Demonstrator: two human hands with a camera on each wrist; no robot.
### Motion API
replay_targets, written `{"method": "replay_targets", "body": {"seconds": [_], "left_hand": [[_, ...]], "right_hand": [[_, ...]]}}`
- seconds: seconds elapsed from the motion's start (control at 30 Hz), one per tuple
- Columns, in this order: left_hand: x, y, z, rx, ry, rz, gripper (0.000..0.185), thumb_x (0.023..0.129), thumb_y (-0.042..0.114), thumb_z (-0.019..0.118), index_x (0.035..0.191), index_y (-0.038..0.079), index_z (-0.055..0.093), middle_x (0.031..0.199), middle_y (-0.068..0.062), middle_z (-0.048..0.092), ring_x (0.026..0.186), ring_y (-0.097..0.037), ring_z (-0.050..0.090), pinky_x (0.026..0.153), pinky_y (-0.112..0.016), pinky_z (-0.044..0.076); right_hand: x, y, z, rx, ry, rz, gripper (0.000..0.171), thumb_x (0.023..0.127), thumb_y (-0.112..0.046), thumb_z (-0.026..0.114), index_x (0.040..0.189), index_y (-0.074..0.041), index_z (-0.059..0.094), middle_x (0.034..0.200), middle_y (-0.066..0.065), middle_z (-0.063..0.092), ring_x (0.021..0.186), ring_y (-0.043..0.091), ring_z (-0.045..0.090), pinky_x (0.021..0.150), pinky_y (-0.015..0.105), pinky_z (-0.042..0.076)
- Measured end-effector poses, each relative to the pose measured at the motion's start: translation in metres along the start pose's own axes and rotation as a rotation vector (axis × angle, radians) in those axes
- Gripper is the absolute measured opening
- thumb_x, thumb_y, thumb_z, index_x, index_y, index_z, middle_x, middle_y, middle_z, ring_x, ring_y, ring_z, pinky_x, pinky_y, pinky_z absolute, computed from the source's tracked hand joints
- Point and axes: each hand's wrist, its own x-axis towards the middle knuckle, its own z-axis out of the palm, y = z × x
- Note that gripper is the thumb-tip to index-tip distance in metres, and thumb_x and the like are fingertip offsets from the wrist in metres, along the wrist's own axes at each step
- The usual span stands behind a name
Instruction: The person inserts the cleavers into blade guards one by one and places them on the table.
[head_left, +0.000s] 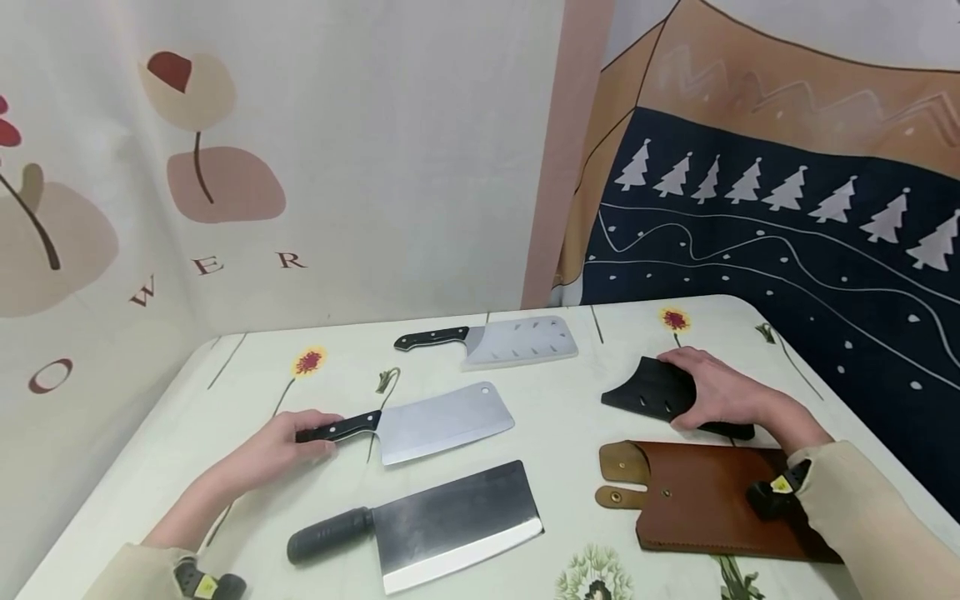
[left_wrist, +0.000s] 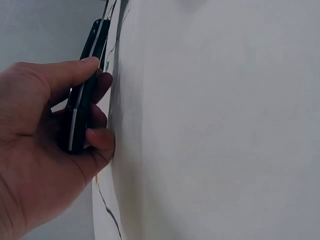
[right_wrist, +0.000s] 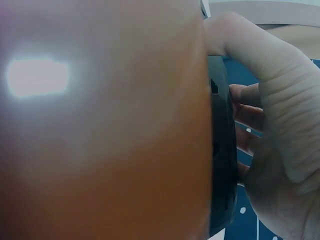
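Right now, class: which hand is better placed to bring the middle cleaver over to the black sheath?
The left hand: its fingers already curl round the middle cleaver handle. The right hand grips the black sheath, so it would probably only steady it.

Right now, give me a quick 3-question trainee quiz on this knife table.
1. How many cleavers lie on the table?
2. True or false: the left hand grips the black handle of the middle cleaver.
3. The right hand holds: A) brown leather sheath B) black sheath C) far cleaver

Key: 1. Three. 2. True. 3. B.
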Motion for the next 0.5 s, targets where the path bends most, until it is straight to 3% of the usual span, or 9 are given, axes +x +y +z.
{"method": "replay_targets", "body": {"seconds": [0.23,0.5], "left_hand": [[0.002,0.000,-0.003,-0.016,0.040,0.067,0.035,0.096,0.012,0.072,0.128,0.001,0.069,0.116,-0.005,0.069,0.099,-0.012,0.056,0.086,-0.023,0.042],[0.009,0.012,-0.002,-0.011,0.060,0.130,0.036,0.097,0.011,0.071,0.130,0.000,0.067,0.120,-0.008,0.069,0.103,-0.016,0.056,0.087,-0.025,0.044]], "right_hand": [[0.001,-0.005,-0.009,-0.021,0.025,-0.035,0.099,0.066,-0.039,0.091,0.145,0.004,0.049,0.146,0.034,0.042,0.131,0.052,0.041,0.102,0.070,0.037],[0.005,-0.027,-0.013,-0.006,0.002,-0.058,0.096,0.068,-0.037,0.089,0.147,0.000,0.049,0.150,0.030,0.041,0.131,0.049,0.040,0.102,0.071,0.037]]}}
